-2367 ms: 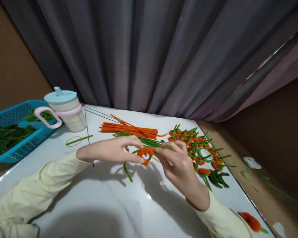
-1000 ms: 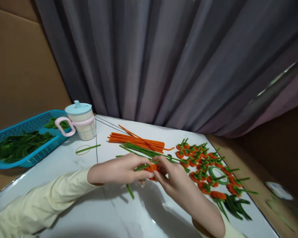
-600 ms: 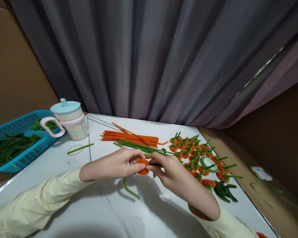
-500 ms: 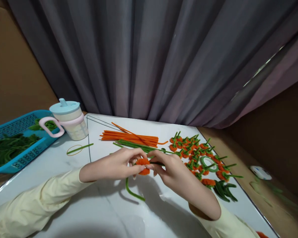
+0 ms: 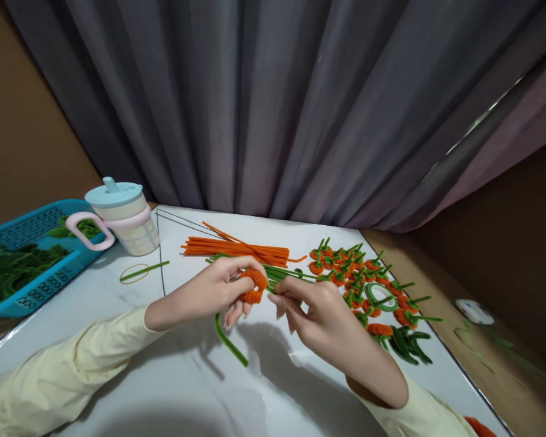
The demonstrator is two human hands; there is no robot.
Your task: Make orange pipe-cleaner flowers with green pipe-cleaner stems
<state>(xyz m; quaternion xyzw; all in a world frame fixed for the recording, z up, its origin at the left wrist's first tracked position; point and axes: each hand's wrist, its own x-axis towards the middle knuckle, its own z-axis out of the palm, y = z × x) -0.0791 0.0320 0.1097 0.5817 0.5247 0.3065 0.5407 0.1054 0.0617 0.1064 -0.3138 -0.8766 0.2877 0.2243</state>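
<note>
My left hand [image 5: 230, 288] is closed around an orange coiled pipe cleaner [image 5: 255, 285], bent into a ring with its opening facing me. From below that hand hangs a green pipe cleaner [image 5: 231, 345], curving down to the right above the table. Just right of the coil, my right hand [image 5: 307, 303] pinches a thin green pipe-cleaner end between thumb and forefinger. Whether this end and the hanging length are one piece is hidden by my fingers. Behind my hands lie green pipe cleaners [image 5: 295, 271] and a bundle of orange pipe cleaners [image 5: 236, 247].
Several orange pieces with green stems [image 5: 346, 261] cover the right side, around a roll of green tape [image 5: 381, 297]. Dark green pieces [image 5: 409, 345] lie nearby. At left stand a lidded cup [image 5: 131, 221] and a blue basket [image 5: 50, 285]. A curtain [image 5: 255, 109] hangs behind.
My left hand has turned and shifted slightly left, tilting the orange coil so its ring opening shows. The hanging green length has swung left. My right hand stays pinched close by.
</note>
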